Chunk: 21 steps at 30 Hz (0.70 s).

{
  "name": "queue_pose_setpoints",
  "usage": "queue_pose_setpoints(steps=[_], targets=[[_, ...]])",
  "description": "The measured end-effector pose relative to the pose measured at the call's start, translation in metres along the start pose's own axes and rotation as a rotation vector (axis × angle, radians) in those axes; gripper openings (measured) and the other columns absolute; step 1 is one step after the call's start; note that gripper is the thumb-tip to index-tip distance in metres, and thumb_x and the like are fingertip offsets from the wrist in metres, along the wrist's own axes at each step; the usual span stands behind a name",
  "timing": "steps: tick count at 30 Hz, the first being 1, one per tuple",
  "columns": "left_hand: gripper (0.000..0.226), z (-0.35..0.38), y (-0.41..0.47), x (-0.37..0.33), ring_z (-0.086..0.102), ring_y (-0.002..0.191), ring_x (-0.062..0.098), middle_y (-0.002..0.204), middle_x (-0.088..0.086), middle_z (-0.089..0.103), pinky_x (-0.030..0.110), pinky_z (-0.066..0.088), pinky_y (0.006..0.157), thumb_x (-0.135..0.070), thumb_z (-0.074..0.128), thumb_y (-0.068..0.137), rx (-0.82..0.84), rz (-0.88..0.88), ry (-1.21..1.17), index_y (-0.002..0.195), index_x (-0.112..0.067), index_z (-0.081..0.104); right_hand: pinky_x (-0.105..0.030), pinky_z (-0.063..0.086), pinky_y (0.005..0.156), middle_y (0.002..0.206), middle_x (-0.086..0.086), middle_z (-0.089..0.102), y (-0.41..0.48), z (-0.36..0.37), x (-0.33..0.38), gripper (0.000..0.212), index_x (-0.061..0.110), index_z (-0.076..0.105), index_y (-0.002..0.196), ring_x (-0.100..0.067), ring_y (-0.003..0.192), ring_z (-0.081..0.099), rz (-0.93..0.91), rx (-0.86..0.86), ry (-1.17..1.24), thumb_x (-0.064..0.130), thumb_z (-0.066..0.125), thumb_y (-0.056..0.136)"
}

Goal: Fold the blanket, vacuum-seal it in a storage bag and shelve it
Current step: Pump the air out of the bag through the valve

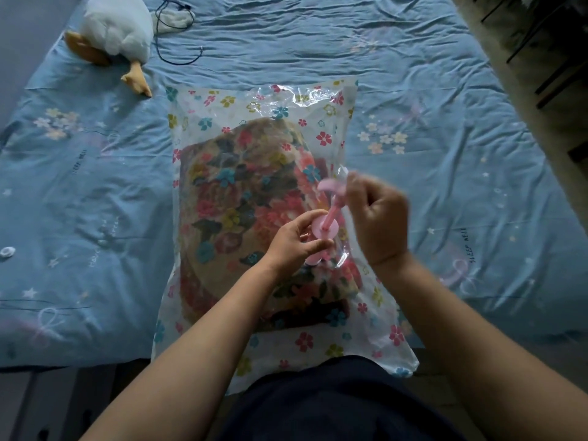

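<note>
My left hand [294,241] grips the barrel of the pink hand pump [324,229]. My right hand [378,218] curls by the plunger handle [331,186], too blurred to tell whether it holds. The blue bed sheet [445,186] spreads under the storage bag [222,103]. Inside the bag lies the folded floral blanket [241,192], and the pump stands on the bag's right half. The bundle looks soft, light and puffy under slippery film, so I judge it best cradled from both sides.
</note>
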<state>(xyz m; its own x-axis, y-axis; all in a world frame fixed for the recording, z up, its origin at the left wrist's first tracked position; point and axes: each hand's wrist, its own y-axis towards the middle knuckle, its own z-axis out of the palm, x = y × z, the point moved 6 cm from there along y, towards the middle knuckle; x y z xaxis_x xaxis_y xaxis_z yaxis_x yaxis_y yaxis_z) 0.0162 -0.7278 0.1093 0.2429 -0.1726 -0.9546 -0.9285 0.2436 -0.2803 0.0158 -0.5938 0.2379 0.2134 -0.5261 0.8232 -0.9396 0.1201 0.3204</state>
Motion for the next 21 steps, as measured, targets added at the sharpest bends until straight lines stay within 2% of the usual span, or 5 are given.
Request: queue_pose_setpoints(steps=[4,8,10,15,21], targets=[[0.052,0.001,-0.004,-0.005,0.062,0.112,0.013,0.116,-0.007,0.065,0.034,0.048,0.104,-0.011,0.078,0.078,-0.001,0.023,-0.030,0.118,-0.036,0.058,-0.028,0.030,0.055,0.042,0.006,0.044,-0.008,0.027,-0.038,0.053,0.019,0.058,0.051,-0.007,0.044,0.041,0.249,0.377,-0.281,0.043,0.051,0.098],[0.059,-0.002,0.003,-0.008,0.062,0.116,0.016,0.124,0.000,0.065,0.034,0.047,0.105,-0.017,0.080,0.077,0.006,0.015,-0.021,0.129,-0.030,0.058,-0.030,0.036,0.051,0.044,-0.012,0.055,0.023,-0.029,0.033,0.058,-0.007,0.060,0.055,-0.012,0.043,0.046,-0.039,-0.194,0.210,0.034,0.050,0.096],[0.057,0.000,0.002,-0.003,0.062,0.116,0.016,0.125,0.001,0.065,0.033,0.048,0.104,-0.016,0.081,0.076,0.000,0.006,-0.012,0.126,-0.033,0.058,-0.031,0.041,0.052,0.048,-0.013,0.058,0.014,-0.024,0.030,0.058,-0.004,0.060,0.055,-0.019,0.045,0.052,-0.074,-0.235,0.207,0.034,0.045,0.097],[0.047,0.001,-0.002,-0.004,0.062,0.115,0.017,0.124,-0.002,0.064,0.030,0.049,0.103,-0.010,0.078,0.078,-0.004,0.032,-0.034,0.114,-0.035,0.060,-0.032,0.035,0.058,0.044,0.005,0.042,-0.011,0.034,-0.048,0.054,0.018,0.059,0.051,-0.009,0.046,0.039,0.275,0.339,-0.251,0.044,0.050,0.097],[0.054,-0.005,0.006,-0.008,0.062,0.115,0.017,0.124,0.000,0.066,0.036,0.048,0.105,-0.014,0.081,0.076,-0.009,0.002,-0.025,0.119,-0.040,0.059,-0.023,0.038,0.053,0.043,-0.004,0.053,0.026,-0.023,0.039,0.052,-0.003,0.061,0.054,-0.007,0.042,0.043,-0.061,-0.181,0.321,0.030,0.054,0.094]])
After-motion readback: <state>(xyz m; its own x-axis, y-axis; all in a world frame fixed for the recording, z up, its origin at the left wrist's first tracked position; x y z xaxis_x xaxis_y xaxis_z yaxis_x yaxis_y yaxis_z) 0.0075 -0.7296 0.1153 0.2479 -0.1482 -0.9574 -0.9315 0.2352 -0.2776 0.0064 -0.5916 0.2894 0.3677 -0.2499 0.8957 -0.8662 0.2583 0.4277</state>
